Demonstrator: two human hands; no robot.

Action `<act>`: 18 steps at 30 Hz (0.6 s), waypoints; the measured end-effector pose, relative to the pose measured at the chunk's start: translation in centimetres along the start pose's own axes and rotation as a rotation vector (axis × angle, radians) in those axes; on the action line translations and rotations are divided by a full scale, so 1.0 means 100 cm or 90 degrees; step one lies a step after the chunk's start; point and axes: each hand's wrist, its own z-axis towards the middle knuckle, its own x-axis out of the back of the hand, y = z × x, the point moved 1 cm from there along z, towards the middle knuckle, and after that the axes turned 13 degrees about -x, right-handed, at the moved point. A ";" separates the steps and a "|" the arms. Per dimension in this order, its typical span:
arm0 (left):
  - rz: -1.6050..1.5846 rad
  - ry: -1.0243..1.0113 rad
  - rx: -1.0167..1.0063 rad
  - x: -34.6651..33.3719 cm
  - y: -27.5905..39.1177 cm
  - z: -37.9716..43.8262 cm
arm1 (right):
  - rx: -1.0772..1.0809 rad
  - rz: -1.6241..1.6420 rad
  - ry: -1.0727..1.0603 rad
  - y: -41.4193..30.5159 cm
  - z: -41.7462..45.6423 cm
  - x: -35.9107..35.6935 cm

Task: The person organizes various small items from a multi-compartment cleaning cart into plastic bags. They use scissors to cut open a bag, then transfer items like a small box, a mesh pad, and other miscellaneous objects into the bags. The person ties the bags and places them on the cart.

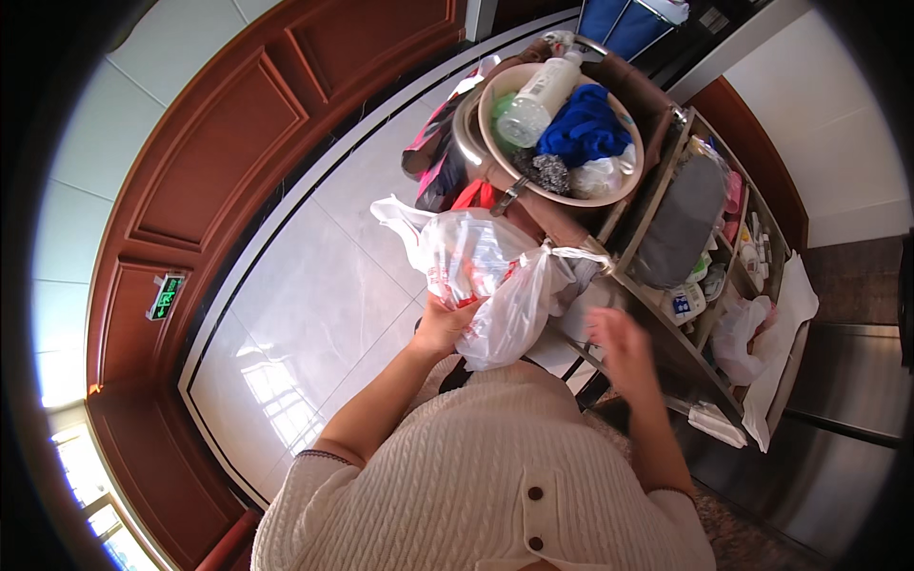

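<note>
My left hand (pixel 446 325) grips a translucent white plastic bag (pixel 478 250) with red print and packed contents. Another thin white plastic bag (pixel 507 314) hangs against it, tied by a knotted strip to the corner of a housekeeping cart (pixel 657 332). To the right of these bags, my right hand (pixel 618 339) is slightly blurred, held beside the cart with fingers apart and nothing in it. Beyond the bags, a round pink basin (pixel 493 153) on the cart holds a clear spray bottle (pixel 539 100), a blue cloth (pixel 585 125) and a steel wool scrubber (pixel 550 171).
The cart's top tray has a grey pouch (pixel 678 221), small bottles (pixel 685 303), a crumpled plastic bag (pixel 742 335) and a white cloth or paper (pixel 782 357). A wood-panelled wall (pixel 214 150) with a lit exit sign (pixel 166 296) runs along the left. Steel doors (pixel 850 378) stand at the right.
</note>
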 end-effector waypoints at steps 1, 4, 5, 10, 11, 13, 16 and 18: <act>-0.014 0.010 0.011 0.000 -0.002 0.000 | -0.059 0.033 -0.059 0.013 0.012 -0.027; -0.045 0.010 0.031 0.001 -0.010 -0.005 | 0.026 0.132 -0.029 0.025 0.046 -0.091; -0.121 0.017 0.048 -0.001 -0.006 -0.005 | 0.083 0.130 0.017 0.035 0.059 -0.106; -0.439 -0.046 0.124 0.005 0.013 0.010 | 0.066 0.225 -0.069 0.030 0.065 -0.098; -0.456 -0.045 0.118 0.000 0.021 0.010 | 0.052 0.250 -0.063 0.035 0.065 -0.094; -0.452 -0.037 0.129 0.005 0.022 0.011 | 0.033 0.297 -0.056 0.039 0.068 -0.087; -0.229 -0.149 0.046 0.007 0.024 0.008 | 0.045 0.331 -0.044 0.045 0.069 -0.089; -0.179 -0.192 0.076 0.008 0.028 0.003 | 0.049 0.340 -0.037 0.045 0.069 -0.089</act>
